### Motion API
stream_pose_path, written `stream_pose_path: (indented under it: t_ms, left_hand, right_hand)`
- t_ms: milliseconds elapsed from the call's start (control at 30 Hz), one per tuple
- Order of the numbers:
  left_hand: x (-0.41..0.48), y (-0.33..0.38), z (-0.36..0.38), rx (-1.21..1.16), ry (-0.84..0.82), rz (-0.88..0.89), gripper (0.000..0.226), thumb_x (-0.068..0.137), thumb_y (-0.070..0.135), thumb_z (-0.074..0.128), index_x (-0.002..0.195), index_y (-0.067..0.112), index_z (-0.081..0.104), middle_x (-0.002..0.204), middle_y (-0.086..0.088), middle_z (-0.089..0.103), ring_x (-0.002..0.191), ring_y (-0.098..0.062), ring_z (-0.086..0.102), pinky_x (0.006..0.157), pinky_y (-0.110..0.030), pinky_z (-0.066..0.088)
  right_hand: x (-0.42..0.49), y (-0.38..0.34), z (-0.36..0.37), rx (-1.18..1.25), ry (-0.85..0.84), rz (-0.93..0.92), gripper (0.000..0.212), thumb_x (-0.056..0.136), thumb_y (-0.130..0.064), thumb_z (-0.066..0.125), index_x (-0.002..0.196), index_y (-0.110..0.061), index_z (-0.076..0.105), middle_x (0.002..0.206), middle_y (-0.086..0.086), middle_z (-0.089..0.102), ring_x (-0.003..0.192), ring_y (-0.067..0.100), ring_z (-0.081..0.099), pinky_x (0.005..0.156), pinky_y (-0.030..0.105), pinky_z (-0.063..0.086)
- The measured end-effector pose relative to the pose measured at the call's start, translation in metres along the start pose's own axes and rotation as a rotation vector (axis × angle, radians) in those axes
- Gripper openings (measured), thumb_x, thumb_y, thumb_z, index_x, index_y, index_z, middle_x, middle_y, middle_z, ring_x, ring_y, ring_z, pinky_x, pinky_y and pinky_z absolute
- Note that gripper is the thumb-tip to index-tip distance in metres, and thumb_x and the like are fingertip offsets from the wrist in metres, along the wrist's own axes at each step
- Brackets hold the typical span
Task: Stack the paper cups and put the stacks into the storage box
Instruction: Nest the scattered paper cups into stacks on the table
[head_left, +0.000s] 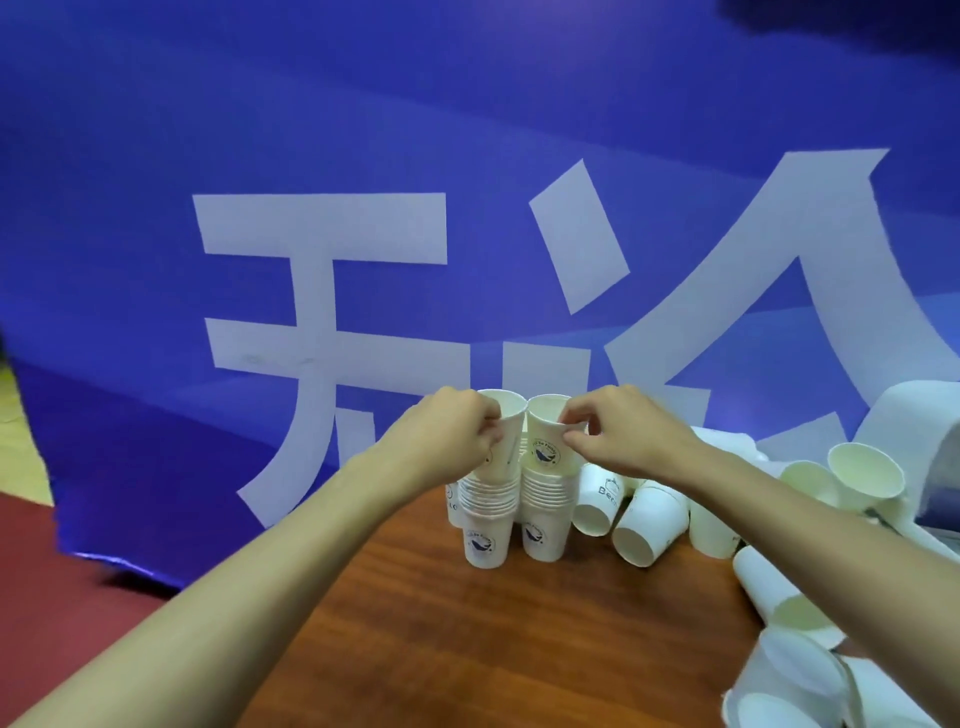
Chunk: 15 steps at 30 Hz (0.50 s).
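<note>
A: How much of the stacking is done?

B: Two stacks are built side by side on the counter (467, 649). The left stack (485, 512) is gripped at its top cup by the left hand (457, 434), fingers (491, 415) clamped on the rim. The right stack (545, 499) is held likewise by the right hand (618, 436), whose fingers (574, 415) are pinched on the top cup's rim.

A: And what is left?

B: Plenty. Loose cups (641, 525) are scattered to the right, several lying on their sides, more heaped at the near right corner. No storage box can be seen, so nothing is judged packed yet.

A: Behind it all?

B: Only a blue banner (260, 156) is seen.
</note>
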<state>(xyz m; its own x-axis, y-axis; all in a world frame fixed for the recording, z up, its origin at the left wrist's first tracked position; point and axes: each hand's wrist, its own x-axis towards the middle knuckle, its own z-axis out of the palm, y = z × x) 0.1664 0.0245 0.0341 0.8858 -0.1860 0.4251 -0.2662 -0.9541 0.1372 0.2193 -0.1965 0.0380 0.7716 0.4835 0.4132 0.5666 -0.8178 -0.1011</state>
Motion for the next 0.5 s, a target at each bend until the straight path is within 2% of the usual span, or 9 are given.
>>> stream_pose_path:
  t_ms: [133, 233, 367, 467, 500]
  left_hand:
    - [0.001, -0.003, 0.001, 0.022, 0.016, 0.019, 0.019, 0.097, 0.027, 0.056, 0.083, 0.017, 0.065, 0.080, -0.004, 0.067, 0.072, -0.026, 0.062, 0.062, -0.039, 0.055]
    - [0.001, -0.007, 0.008, 0.055, -0.055, 0.018, 0.026, 0.097, 0.031, 0.054, 0.074, 0.019, 0.061, 0.073, -0.002, 0.063, 0.068, -0.025, 0.060, 0.057, -0.035, 0.049]
    - [0.001, -0.009, 0.034, 0.024, -0.325, -0.003, 0.043, 0.103, 0.038, 0.043, 0.064, 0.020, 0.046, 0.067, 0.004, 0.051, 0.070, -0.022, 0.052, 0.064, -0.036, 0.042]
    - [0.000, -0.013, 0.049, -0.003, -0.349, -0.004, 0.043, 0.105, 0.035, 0.040, 0.064, 0.023, 0.044, 0.068, 0.007, 0.049, 0.076, -0.021, 0.052, 0.066, -0.033, 0.037]
    - [-0.001, -0.015, 0.052, -0.025, -0.336, -0.009, 0.042, 0.105, 0.035, 0.040, 0.065, 0.024, 0.045, 0.069, 0.006, 0.050, 0.077, -0.021, 0.052, 0.066, -0.032, 0.037]
  right_hand:
    - [0.001, 0.002, 0.013, -0.005, -0.060, -0.009, 0.025, 0.092, -0.051, 0.052, 0.092, -0.036, 0.072, 0.080, -0.019, 0.065, 0.083, 0.009, 0.064, 0.067, 0.031, 0.050]
    - [0.003, 0.004, 0.027, -0.040, -0.116, -0.001, 0.037, 0.095, -0.053, 0.047, 0.081, -0.027, 0.069, 0.072, -0.010, 0.065, 0.073, 0.012, 0.061, 0.058, 0.030, 0.042]
    - [0.005, 0.007, 0.047, 0.002, -0.277, 0.013, 0.036, 0.100, -0.046, 0.048, 0.091, -0.019, 0.071, 0.083, -0.001, 0.069, 0.081, 0.017, 0.063, 0.066, 0.034, 0.050]
    - [0.008, 0.012, 0.053, 0.133, -0.333, 0.083, 0.033, 0.101, -0.045, 0.050, 0.094, -0.020, 0.071, 0.075, -0.001, 0.068, 0.067, 0.018, 0.066, 0.057, 0.031, 0.055]
    - [0.008, 0.013, 0.055, 0.159, -0.339, 0.092, 0.033, 0.101, -0.045, 0.050, 0.094, -0.021, 0.071, 0.075, -0.002, 0.068, 0.068, 0.021, 0.069, 0.057, 0.033, 0.058]
